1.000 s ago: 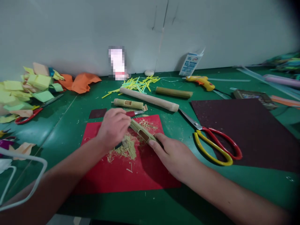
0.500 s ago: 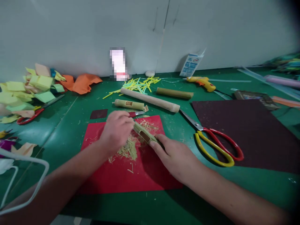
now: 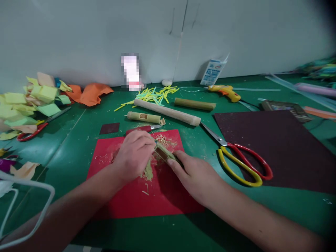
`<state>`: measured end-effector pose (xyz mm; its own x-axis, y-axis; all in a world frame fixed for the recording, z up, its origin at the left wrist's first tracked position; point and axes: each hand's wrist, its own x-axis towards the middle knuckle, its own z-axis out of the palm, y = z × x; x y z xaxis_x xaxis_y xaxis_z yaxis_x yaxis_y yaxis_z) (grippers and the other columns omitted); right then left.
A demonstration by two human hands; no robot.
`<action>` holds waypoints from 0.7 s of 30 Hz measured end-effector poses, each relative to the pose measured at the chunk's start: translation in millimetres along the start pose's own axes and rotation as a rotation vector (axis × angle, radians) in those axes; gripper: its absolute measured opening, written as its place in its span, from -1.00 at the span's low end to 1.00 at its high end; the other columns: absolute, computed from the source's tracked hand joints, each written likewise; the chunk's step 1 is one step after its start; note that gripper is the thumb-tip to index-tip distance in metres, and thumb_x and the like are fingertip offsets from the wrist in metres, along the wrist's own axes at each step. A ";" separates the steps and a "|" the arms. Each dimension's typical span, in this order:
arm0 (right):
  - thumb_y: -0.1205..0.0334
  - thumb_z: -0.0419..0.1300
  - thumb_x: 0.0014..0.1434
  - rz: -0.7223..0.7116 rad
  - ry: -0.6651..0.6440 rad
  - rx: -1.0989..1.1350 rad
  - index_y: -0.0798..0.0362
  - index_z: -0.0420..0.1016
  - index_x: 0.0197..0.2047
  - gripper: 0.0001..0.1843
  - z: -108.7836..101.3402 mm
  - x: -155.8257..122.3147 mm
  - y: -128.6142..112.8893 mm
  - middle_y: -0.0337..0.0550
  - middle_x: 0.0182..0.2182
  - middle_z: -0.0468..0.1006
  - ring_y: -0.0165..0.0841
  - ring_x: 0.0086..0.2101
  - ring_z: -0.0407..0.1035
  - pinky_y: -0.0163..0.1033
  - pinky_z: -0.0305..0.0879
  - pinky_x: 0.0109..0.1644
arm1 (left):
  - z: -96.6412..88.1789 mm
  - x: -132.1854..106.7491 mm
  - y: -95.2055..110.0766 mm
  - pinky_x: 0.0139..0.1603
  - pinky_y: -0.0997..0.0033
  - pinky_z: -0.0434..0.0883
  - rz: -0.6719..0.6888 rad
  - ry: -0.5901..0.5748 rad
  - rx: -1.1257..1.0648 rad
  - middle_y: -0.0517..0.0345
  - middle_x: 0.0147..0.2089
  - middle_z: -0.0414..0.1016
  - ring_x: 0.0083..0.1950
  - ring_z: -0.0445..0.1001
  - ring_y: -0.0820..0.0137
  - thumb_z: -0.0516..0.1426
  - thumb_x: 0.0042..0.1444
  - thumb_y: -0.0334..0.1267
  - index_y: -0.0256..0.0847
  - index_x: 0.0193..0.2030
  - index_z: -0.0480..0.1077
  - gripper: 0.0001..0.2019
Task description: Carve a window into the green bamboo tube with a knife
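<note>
My right hand (image 3: 193,171) grips the near end of a bamboo tube (image 3: 172,155) with a rectangular slot cut in its side. At the tube's far end my left hand (image 3: 138,154) is closed, its fingers bent over and hiding that end. A small dark bit shows at its fingertips; what it holds I cannot make out. Beneath both hands lies a red sheet (image 3: 118,203) strewn with pale bamboo shavings (image 3: 148,171). Just beyond the left hand rests a red-handled knife (image 3: 139,130), with a second slotted bamboo tube (image 3: 152,118) behind it.
Large scissors (image 3: 240,161) lie right of the red sheet, partly on a dark brown sheet (image 3: 267,147). Farther back are a pale wooden rod (image 3: 168,112), a bamboo piece (image 3: 195,104), yellow-green strips (image 3: 149,95) and a yellow glue gun (image 3: 227,93). Folded papers (image 3: 39,94) crowd the left.
My left hand has moved right and slightly down over the bamboo tube, covering its far end and baring more of the knife handle. My right hand keeps its hold in place.
</note>
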<state>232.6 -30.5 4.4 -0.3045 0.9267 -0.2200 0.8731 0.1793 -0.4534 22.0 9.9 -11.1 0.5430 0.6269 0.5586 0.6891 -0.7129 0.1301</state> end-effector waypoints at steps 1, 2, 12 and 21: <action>-0.01 -0.20 0.28 0.001 -0.002 0.001 0.00 0.38 -0.15 -0.59 -0.1 0.1 -0.3 -0.12 -0.39 0.54 -0.26 -0.36 0.42 -0.27 0.08 -0.42 | 0.2 0.1 -1.5 -0.01 0.13 0.30 0.009 -0.013 -0.008 0.10 -0.20 0.53 -0.05 0.36 0.27 0.05 0.15 -0.36 -0.21 -0.23 0.47 -0.83; -0.01 -0.20 0.28 0.002 -0.003 0.004 0.00 0.38 -0.15 -0.59 -0.3 0.2 -0.6 -0.11 -0.38 0.54 -0.26 -0.35 0.42 -0.27 0.08 -0.42 | 0.5 0.1 -3.0 -0.02 0.12 0.30 -0.002 -0.005 0.001 0.10 -0.22 0.53 -0.06 0.36 0.26 0.05 0.15 -0.36 -0.20 -0.23 0.47 -0.83; -0.01 -0.21 0.28 -0.002 -0.009 0.007 0.00 0.36 -0.17 -0.59 0.3 -0.6 -0.1 -0.12 -0.40 0.53 -0.28 -0.38 0.41 -0.28 0.04 -0.44 | 0.2 -1.8 6.0 0.02 0.09 0.26 0.000 0.003 0.015 0.11 -0.22 0.53 -0.03 0.35 0.24 0.06 0.15 -0.36 -0.20 -0.20 0.46 -0.84; 0.00 -0.20 0.28 -0.008 -0.001 -0.013 0.01 0.36 -0.19 -0.60 -0.6 -1.5 -0.3 -0.13 -0.43 0.52 -0.30 -0.42 0.40 -0.28 0.01 -0.47 | 0.4 -0.4 7.5 0.02 0.13 0.27 0.011 -0.036 -0.016 0.11 -0.18 0.53 -0.02 0.34 0.26 0.06 0.15 -0.37 -0.21 -0.18 0.46 -0.83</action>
<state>233.0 -31.8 5.5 -0.3120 0.9248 -0.2177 0.8756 0.1910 -0.4436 27.2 4.5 -10.7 0.5675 0.6296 0.5306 0.6754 -0.7245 0.1373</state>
